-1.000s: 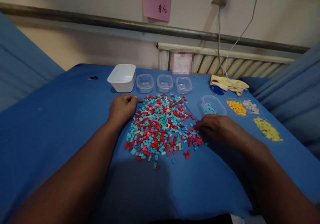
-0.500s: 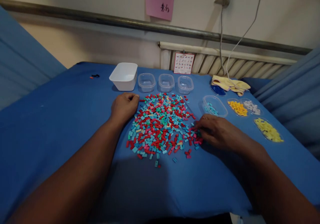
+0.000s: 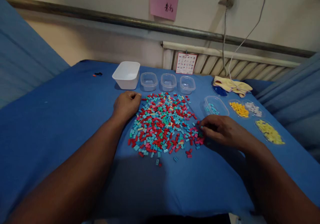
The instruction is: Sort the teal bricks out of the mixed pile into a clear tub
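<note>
Your right hand (image 3: 222, 130) lies at the 3 o'clock edge of the pile of small bricks (image 3: 163, 125), fingers curled down onto the red and pink pieces there; whether a brick is actually pinched between fingertips cannot be told, as the fingers hide it. Your left hand (image 3: 126, 104) rests at the pile's 10 o'clock edge, loosely closed, touching the outermost bricks and holding nothing visible. The pile sits mid-cloth on the blue table cover (image 3: 62, 117), mixed red, cyan, green and pink. Judged step: picking single bricks out of the heap by colour. At 2 o'clock from the pile stands a clear tub with cyan bricks (image 3: 215, 106); beyond it lie a yellow-orange lot (image 3: 239, 109), a whitish lot (image 3: 253, 107) and a pale yellow lot (image 3: 269, 132). Three empty clear tubs (image 3: 168, 81) and a white bin (image 3: 126, 74) stand at 12 o'clock. Next move calls for a fine fingertip pinch on one brick without scattering neighbours.
</note>
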`<state>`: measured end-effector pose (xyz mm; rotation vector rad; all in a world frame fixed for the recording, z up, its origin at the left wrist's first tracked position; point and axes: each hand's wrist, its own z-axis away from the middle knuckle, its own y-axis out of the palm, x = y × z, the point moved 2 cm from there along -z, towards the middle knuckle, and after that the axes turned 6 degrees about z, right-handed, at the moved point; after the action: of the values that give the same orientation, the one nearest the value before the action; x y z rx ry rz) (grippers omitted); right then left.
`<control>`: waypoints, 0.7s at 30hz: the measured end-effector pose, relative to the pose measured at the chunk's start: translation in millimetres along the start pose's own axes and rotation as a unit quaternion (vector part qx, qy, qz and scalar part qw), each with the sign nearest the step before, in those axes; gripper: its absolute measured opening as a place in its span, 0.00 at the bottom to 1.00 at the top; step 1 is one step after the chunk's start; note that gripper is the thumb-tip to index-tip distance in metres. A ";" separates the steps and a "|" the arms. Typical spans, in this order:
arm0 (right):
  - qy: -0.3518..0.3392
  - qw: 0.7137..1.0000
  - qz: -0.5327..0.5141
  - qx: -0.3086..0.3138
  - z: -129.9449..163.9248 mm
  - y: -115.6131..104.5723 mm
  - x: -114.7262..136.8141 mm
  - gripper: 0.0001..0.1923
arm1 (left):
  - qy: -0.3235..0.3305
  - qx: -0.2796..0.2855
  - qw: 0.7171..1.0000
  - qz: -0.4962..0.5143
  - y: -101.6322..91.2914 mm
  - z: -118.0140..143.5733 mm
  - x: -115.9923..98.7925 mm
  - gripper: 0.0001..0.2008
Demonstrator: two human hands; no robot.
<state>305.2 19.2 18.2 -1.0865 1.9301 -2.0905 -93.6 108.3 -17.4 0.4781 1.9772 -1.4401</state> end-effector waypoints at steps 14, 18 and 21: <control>0.002 0.956 0.120 -0.268 0.5 -10.2 -36.2 0.11 | -0.009 -0.002 1.000 -0.010 -0.9 -0.3 -2.2 0.20; -0.174 0.984 0.025 -0.041 -4.1 13.9 -3.3 0.12 | -0.001 -0.003 1.000 -0.005 -1.3 0.9 -3.0 0.20; -0.186 0.982 0.027 0.008 -5.4 24.0 1.1 0.15 | 0.000 -0.004 1.000 -0.004 -0.7 1.2 -2.1 0.20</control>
<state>292.1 18.5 -2.6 -1.2947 1.7375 -1.7215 -92.2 107.1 -15.8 0.4683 1.9853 -1.4371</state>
